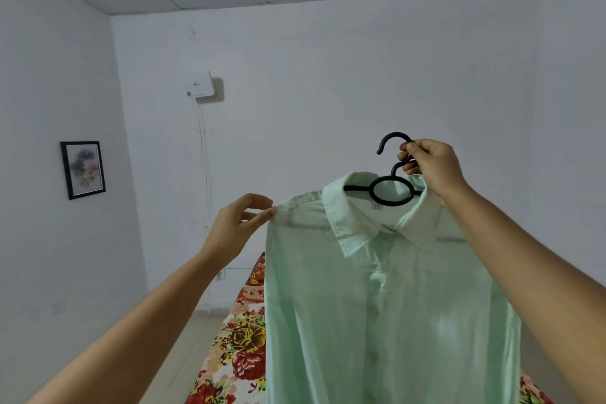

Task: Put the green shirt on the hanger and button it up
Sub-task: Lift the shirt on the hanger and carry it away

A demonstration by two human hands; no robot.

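Note:
A pale green shirt (387,298) hangs on a black hanger (390,192), held up in front of me at centre right. The collar is folded down and the front placket looks closed along the buttons. My right hand (433,166) grips the hanger's neck just below its hook. My left hand (239,223) pinches the shirt's left shoulder seam between thumb and fingers. The hanger's arms are hidden inside the shirt.
A bed with a red floral cover (239,351) lies below and behind the shirt. White walls surround it. A framed picture (83,169) hangs on the left wall, and a white box (200,85) with cables is mounted on the far wall.

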